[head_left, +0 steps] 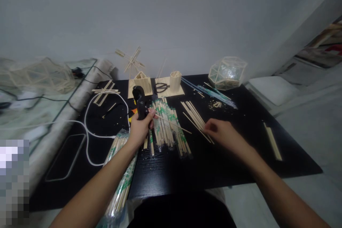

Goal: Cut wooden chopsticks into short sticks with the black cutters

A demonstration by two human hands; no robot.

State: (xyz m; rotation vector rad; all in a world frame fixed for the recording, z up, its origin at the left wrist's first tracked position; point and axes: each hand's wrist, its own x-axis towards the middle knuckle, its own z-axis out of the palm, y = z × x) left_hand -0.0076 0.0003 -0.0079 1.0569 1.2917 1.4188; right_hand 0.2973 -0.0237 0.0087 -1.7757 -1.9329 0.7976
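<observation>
Here the left hand (140,128) grips a black glue gun (140,102) upright and seems to pinch a thin stick (172,124) against it. The right hand (223,133), fingers curled, picks at loose sticks (195,115) on the black table (240,156); selecting one precedes gluing.

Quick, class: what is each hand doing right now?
Left hand: closed around a black glue gun, upright.
Right hand: fingers curled down on loose bamboo sticks on the black table; grip cannot be told.
</observation>
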